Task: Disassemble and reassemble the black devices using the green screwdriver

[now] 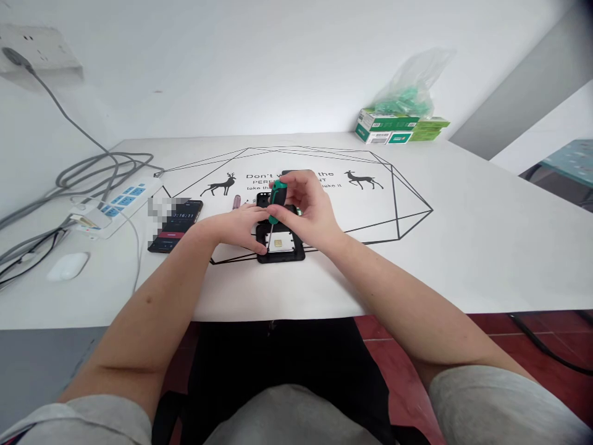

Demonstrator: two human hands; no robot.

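Observation:
My right hand is closed around a screwdriver with a green and black handle. Its thin shaft points down at the lower left corner of an opened black device housing, which has a white inner plate and a gold square on it. Along the housing's left side, my left hand holds it, thumb beside the screwdriver tip and fingers across the upper part. A second black piece with round holes lies just behind, partly covered by my hands. Whether the tip sits in a screw is too small to tell.
Left of my hands are a phone showing a timer, a white power strip with cables, and a white earbud case. A small pinkish object lies nearby. Green-and-white boxes with a plastic bag stand at the back right.

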